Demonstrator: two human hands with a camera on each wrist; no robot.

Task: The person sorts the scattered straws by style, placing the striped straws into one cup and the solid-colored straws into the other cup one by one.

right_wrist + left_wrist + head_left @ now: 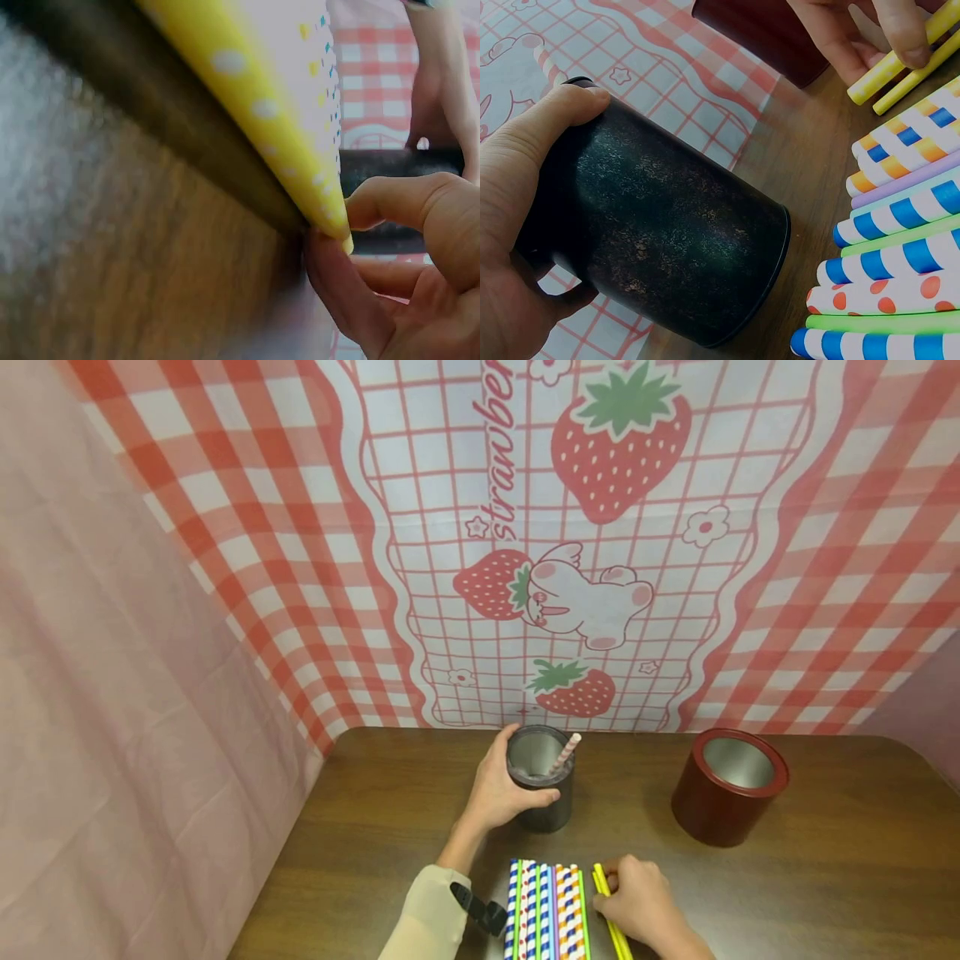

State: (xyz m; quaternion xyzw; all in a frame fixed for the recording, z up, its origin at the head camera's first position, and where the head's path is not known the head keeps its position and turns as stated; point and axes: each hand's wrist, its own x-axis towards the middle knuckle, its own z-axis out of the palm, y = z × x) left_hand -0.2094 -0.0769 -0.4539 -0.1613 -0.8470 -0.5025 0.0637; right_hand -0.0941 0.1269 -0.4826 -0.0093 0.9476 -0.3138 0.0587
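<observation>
My left hand (497,792) grips a dark metal can (547,810) around its upper part, thumb at the rim. Inside the open can leans a pink-and-white striped paper straw (568,752). Close to the table's front, my right hand (641,897) pinches the far end of a yellow straw (264,109) with white dots. A second, thinner yellow straw (900,97) lies alongside it; whether the fingers touch that one too is unclear. Left of these, a row of striped, dotted and plain straws (546,910) lies side by side.
A dark red open can (718,810) stands on the brown wooden table (847,860) at the right. Behind the table's back edge hangs a checked cloth (675,610) printed with strawberries. A pale pink curtain (135,693) covers the left side.
</observation>
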